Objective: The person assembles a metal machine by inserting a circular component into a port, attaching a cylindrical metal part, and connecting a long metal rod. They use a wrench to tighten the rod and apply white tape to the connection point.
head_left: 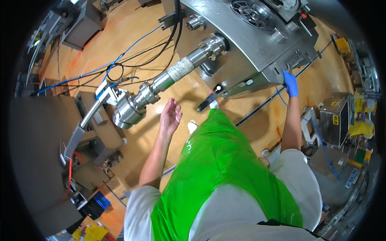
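Observation:
My left hand (171, 116) is bare and held in the air with its palm turned up and its fingers loosely bent. Nothing is in it. Just beyond it slants a steel pipe assembly (163, 82) with clamped joints, apart from the fingers. My right hand (291, 85) wears a blue glove and grips the near right corner of a large steel machine (245, 44). Its fingertips are partly hidden against the metal. Close to that hand, a latch-like fitting (297, 60) sits on the machine's side.
A lever-like steel arm (90, 114) hangs off the pipe's near end. Blue and black hoses (116, 64) cross the tan floor at the left. A large grey panel (36, 160) stands at far left. A steel box (335, 120) and yellow items are at the right.

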`<state>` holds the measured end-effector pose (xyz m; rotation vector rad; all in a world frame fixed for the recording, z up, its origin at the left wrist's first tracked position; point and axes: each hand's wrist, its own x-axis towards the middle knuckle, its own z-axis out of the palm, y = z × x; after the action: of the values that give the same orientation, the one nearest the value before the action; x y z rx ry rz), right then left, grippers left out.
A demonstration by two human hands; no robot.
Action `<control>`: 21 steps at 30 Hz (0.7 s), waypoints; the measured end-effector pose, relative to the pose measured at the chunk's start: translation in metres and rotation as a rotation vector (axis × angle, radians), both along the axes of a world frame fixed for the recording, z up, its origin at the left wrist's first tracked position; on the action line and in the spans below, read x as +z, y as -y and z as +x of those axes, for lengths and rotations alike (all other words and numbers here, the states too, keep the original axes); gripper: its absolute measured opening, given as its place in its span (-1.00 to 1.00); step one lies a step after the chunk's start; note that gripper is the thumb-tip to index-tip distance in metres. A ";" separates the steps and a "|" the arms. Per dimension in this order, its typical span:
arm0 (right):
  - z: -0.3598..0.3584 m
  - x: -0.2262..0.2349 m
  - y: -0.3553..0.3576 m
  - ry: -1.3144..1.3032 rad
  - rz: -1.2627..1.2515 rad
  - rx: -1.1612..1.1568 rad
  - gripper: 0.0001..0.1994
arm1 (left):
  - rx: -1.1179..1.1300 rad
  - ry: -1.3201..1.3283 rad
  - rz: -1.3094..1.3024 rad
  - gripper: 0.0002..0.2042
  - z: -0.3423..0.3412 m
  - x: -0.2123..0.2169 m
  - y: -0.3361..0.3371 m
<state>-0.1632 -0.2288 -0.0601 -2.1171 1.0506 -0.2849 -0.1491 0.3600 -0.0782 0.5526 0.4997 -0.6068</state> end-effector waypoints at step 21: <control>0.024 0.262 -0.207 -0.327 -0.092 0.839 -0.76 | -0.338 0.975 0.816 -0.55 0.244 0.061 0.153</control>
<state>-0.1389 -0.0216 0.2017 -2.5306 0.2349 0.4368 0.0944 0.2072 -0.0175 1.6189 -0.3228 -0.3589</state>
